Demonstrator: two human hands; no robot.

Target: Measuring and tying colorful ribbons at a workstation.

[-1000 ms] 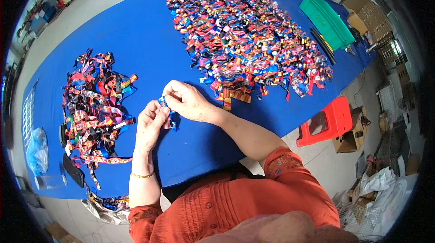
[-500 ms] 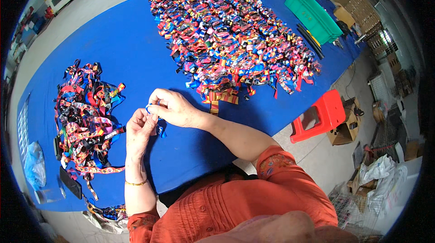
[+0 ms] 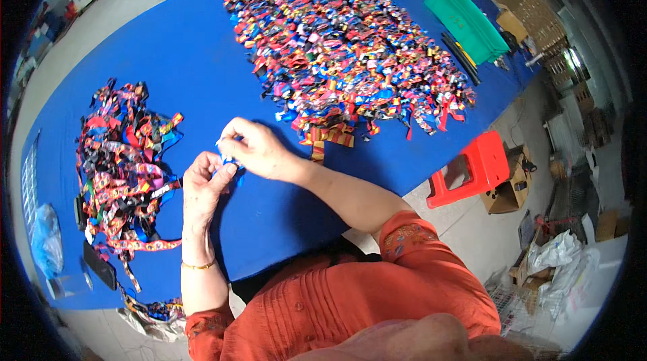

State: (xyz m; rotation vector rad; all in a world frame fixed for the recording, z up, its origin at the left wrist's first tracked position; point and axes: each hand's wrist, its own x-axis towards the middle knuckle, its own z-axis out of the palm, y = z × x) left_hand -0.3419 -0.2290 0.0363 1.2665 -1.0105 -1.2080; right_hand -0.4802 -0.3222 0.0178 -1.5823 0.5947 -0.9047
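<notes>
A small blue-and-white ribbon [image 3: 227, 158] is pinched between my two hands, over the near middle of the blue table. My left hand [image 3: 203, 182] is closed on its lower part with thumb and fingers. From the right, my right hand [image 3: 259, 151] closes on its upper part, fingers bent. Most of the ribbon is hidden by my fingers. Left of my left hand lies a loose heap of printed straps [image 3: 128, 179] in red, black, blue and orange. Beyond my right hand, many short ribbon pieces [image 3: 350, 51] lie in dense rows, with a red-and-yellow striped ribbon [image 3: 330, 135] at the near edge.
The blue tablecloth [image 3: 162, 44] covers the table. At the far right stands a green crate [image 3: 465, 24] beside dark rods [image 3: 461, 58]. A dark phone [image 3: 100, 265] and a blue plastic bag [image 3: 47, 240] lie at the left edge. A red stool [image 3: 472, 171] stands on the floor.
My right hand has risen slightly, and a gap has opened between its fingertips and my left hand, baring more of the ribbon. The view has shifted slightly.
</notes>
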